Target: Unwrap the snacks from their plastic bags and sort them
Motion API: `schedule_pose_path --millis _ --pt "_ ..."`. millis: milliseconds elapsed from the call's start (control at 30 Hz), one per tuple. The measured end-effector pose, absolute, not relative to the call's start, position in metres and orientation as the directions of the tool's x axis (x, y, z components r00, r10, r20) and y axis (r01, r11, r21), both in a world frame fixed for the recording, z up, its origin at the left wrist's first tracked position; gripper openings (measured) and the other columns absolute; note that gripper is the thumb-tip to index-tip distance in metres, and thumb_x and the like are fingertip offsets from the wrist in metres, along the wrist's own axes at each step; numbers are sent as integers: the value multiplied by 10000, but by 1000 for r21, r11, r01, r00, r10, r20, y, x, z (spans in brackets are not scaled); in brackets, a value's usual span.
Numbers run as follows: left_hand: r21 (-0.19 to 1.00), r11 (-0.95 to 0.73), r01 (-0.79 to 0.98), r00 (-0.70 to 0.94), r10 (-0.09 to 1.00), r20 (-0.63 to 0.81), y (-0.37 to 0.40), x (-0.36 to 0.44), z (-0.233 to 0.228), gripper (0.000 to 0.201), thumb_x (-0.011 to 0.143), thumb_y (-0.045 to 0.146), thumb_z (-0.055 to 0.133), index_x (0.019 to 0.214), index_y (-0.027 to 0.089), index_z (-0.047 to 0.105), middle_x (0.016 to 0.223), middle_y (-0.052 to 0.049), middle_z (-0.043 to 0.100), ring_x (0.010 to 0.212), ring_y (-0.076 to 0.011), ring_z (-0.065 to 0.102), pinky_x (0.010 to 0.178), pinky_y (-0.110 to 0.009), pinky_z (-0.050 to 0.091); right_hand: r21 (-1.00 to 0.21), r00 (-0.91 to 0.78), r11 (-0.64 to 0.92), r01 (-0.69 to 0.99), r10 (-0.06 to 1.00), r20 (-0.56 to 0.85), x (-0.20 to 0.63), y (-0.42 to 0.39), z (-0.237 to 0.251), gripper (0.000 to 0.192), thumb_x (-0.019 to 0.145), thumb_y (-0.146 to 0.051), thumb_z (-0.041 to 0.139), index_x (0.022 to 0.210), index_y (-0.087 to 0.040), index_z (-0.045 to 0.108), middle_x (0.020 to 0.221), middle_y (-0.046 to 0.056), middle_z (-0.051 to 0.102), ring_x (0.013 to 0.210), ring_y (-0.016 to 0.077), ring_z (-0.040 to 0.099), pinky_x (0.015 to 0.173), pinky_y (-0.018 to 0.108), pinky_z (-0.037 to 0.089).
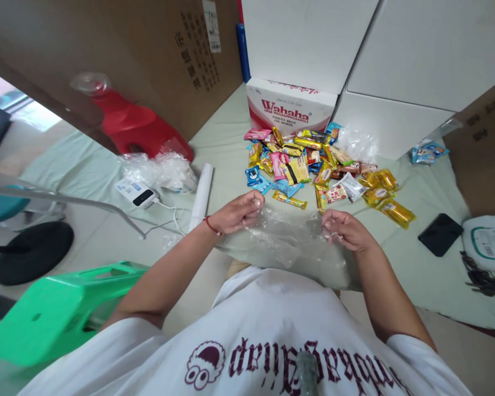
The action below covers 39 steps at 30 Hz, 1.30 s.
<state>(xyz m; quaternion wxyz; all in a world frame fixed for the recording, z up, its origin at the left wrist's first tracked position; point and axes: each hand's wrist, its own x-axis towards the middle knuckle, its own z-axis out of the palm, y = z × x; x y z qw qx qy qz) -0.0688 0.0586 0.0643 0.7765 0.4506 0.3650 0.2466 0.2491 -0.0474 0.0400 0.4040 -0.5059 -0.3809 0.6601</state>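
Both my hands are pinching one clear plastic bag over the pale green floor mat.

I am holding the clear plastic bag [286, 236] stretched between my left hand [238, 212] and my right hand [343, 230], each grip closed on its top edge, near the mat's [226, 137] front edge, just in front of my chest. Beyond it a pile of wrapped snacks [322, 170], too many to count surely, is lying toward the mat's far edge against one red-and-white carton [291, 107] reading "Wahaha". Two big white boxes [396, 66] and a brown cardboard box [148, 49] with printed characters are standing behind. One white roll [202, 192] is lying left of my hands, one black phone [440, 234] right, one green stool [61, 308] and one red stool [136, 126] at left.
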Motion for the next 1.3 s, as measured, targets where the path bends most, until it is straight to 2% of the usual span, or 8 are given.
schedule_pose_path --millis 200,300,467,733,900,1000,1167,1300 --pt "956 -39 291 -123 989 78 75 -53 34 252 781 226 733 1013 186 644 951 -43 600 869 -178 557 764 -265 469 -896 156 -393 -208 891 -427 243 -58 20 519 554 -545 951 798 -198 652 665 -51 569 549 107 569 468 216 483" --pt "842 -412 349 241 907 344 50 -44 40 497 789 381 770 1243 218 652 1268 -132 633 1207 -293 557 1074 -421 423 -899 177 -381 -216 890 -420 239 -62 14 505 582 -551 933 814 -204 650 650 -56 560 548 109 573 469 217 493" --pt "639 -700 317 889 454 55 23 -36 18 834 743 545 828 1473 246 557 1566 -208 497 1423 -419 457 1251 -636 64 -892 199 -408 -194 874 -443 254 -67 8 500 576 -554 927 812 -204 659 672 -45 578 561 116 588 456 208 485" --pt "510 -796 325 944 309 -119 5 -100 14 528 989 472 553 1488 302 547 1572 -119 530 1472 -336 442 1204 -536 269 -839 395 -482 252 843 -366 344 -76 -7 392 711 -558 798 817 -197 689 696 18 636 641 176 608 556 283 518" --pt "586 -687 429 822 567 63 7 -69 56 311 1014 350 489 945 249 775 1169 -108 755 1011 -273 617 975 -437 438 -318 418 -353 880 894 163 383 -30 13 344 835 -391 706 1105 -180 732 1114 171 667 1078 338 569 952 502 473" --pt "680 -635 368 781 607 145 18 -28 51 296 972 371 573 769 237 742 908 -120 749 877 -268 605 942 -437 449 -147 251 -229 962 956 150 375 12 16 624 832 -366 757 1395 -147 601 1380 240 561 1281 422 433 1044 584 380" --pt "609 -710 353 876 479 50 34 -7 -7 402 918 421 649 1281 257 705 1438 -148 634 1399 -358 491 1208 -598 236 -53 260 -258 965 965 23 364 27 7 563 916 -368 687 1405 -103 594 1316 267 598 1262 440 449 1004 601 381" --pt "406 -793 454 870 493 -9 23 -25 -41 733 952 616 555 1588 283 407 1683 -163 345 1566 -395 259 1205 -733 -50 -128 361 -339 932 898 252 369 -15 24 617 913 -476 657 1414 -121 586 1315 245 609 1251 433 471 1038 624 362"
